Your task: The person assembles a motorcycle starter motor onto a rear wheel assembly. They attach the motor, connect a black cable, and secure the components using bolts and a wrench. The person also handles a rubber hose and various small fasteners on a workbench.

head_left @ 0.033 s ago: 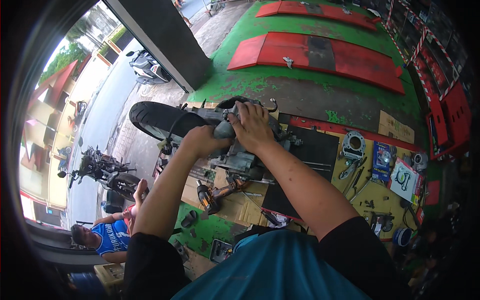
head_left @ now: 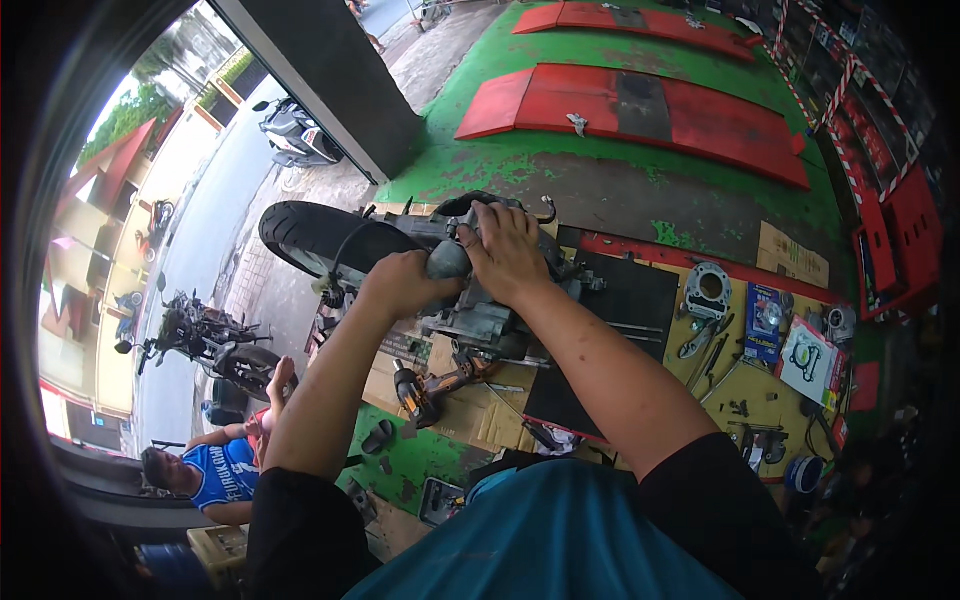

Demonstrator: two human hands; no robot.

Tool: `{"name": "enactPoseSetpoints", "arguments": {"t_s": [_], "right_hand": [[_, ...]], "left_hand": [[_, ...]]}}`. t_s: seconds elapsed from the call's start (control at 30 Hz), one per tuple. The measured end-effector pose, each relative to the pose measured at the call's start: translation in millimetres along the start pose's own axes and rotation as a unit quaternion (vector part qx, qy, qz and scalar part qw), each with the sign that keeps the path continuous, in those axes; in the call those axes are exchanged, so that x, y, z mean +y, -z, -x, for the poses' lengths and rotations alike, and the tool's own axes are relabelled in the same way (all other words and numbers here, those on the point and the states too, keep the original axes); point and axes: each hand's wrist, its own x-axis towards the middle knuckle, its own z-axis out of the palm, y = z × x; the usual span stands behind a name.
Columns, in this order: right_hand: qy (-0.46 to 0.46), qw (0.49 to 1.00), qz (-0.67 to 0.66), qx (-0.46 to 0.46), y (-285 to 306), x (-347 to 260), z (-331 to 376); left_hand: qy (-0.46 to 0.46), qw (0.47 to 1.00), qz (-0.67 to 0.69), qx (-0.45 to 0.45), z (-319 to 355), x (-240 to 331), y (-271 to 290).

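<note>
I'm looking down from the worker's head — left fisheye of the pair — forearms (head_left: 610, 370) angled away from me, scooter engine (head_left: 475, 325) close beneath, red ramps (head_left: 565, 100) farther off at top.

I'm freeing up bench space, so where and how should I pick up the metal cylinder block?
Grip the cylinder block by its outer walls, probably best with the right hand from above: its round bore faces up, and a wrench lies close on the near side.
</note>
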Motion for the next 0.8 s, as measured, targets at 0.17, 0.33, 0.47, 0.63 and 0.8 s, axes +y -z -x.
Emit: {"name": "enactPoseSetpoints", "arguments": {"t_s": [0.17,0.33,0.47,0.63,0.8], "right_hand": [[-0.016,0.999,-0.023,-0.016,3.9,-0.9,-1.6],[0.016,0.997,0.059,-0.051,-5.9,9.1,-23.0],[0.087,0.96,-0.182,0.194,113.6,-44.2,-3.5],[0.072,0.937,-0.323,0.113,269.0,-39.1,131.2],[-0.189,0.911,-0.364,0.045,288.6,31.3,290.9]], "left_hand": [[0.006,0.996,-0.001,0.092,39.8,-7.3,-15.7],[0.052,0.973,0.084,0.207,66.9,-34.2,-46.1],[0.018,0.908,0.356,0.219,100.9,-44.6,-69.5],[0.009,0.898,0.349,0.269,174.6,-125.9,-163.8],[0.035,0.874,0.446,0.192,211.1,-75.2,-184.5]]}}
